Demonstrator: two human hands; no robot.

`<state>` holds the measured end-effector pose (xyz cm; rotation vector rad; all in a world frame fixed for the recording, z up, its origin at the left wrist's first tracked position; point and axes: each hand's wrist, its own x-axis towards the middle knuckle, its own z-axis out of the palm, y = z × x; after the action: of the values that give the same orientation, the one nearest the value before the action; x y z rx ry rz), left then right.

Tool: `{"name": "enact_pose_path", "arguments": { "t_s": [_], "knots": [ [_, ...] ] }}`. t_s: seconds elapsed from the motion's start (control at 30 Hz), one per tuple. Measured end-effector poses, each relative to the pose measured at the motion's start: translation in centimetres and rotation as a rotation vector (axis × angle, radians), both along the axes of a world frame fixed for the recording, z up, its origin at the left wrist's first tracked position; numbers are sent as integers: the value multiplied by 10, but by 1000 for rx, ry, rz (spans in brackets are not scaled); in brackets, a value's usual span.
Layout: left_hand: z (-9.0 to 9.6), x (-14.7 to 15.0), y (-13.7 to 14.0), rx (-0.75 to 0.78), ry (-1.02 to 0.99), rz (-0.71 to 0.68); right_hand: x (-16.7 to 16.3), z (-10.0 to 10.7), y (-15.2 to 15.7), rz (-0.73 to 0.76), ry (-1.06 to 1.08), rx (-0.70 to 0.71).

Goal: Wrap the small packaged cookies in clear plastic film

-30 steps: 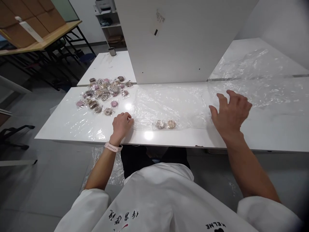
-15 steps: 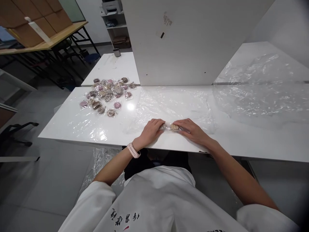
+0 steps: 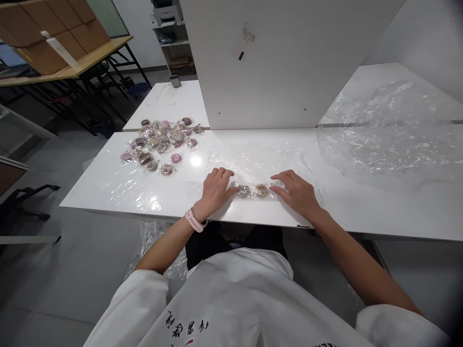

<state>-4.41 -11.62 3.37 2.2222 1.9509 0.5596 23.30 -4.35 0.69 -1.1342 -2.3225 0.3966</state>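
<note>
Near the table's front edge, a dark round treat (image 3: 242, 191) and a yellowish-brown one (image 3: 261, 190) lie side by side under clear plastic film. The flat sheet of film (image 3: 253, 156) spreads behind them on the white tabletop. My left hand (image 3: 217, 187) is just left of the dark treat, thumb and fingers apart, with the thumb tip at the film beside it. On the other side, my right hand (image 3: 295, 193) has its thumb and forefinger spread, the thumb close to the yellowish treat. Whether either thumb presses on the film, I cannot tell.
A pile of individually wrapped round treats (image 3: 159, 140), brown, pink and tan, covers the table's left part. More crumpled clear film (image 3: 394, 135) lies at the right. A white upright panel (image 3: 282, 62) stands behind the table. A grey cup (image 3: 175, 81) sits at the back left.
Both hands have opened and drawn apart, left hand leftward and right hand slightly rightward. The two treats, partly covered by fingers before, now show clearly under the film.
</note>
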Motion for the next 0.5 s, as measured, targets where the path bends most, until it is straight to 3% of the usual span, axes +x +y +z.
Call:
{"name": "enact_pose_path", "arguments": {
  "t_s": [0.07,0.17,0.27,0.37,0.5],
  "knots": [
    [-5,-1,-10,92,48,-176,5,-4,-6,179,-2,104],
    [-16,-5,-20,59,39,-333,12,-12,-12,333,-37,122],
    [-23,-10,-19,41,-6,-242,13,-17,-12,272,5,107],
    [-19,-11,-4,4,-51,-91,8,-12,-4,141,8,40],
    [-6,-6,27,-164,-105,29,-4,7,17,-13,-172,-207]
  ]
}}
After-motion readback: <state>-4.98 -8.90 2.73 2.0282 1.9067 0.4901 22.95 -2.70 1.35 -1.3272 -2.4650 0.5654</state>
